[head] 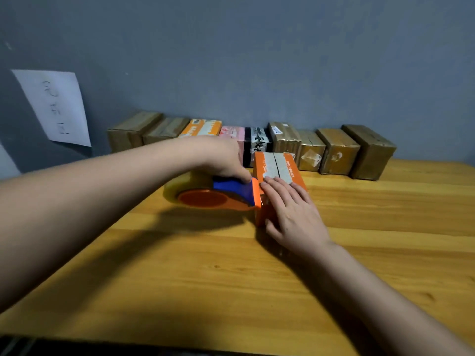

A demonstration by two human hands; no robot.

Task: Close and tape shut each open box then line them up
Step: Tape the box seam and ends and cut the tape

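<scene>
Orange box [279,168] front behind right hand [293,214].

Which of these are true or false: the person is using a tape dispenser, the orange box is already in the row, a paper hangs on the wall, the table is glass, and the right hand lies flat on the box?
1. The left hand holds a tape dispenser. True.
2. The orange box stands in the row of boxes by the wall. False: it sits in front of the row, out on the table.
3. A sheet of paper hangs on the wall. True.
4. The table is glass. False: it is wood.
5. The right hand rests with straight fingers on the orange box. True.
</scene>
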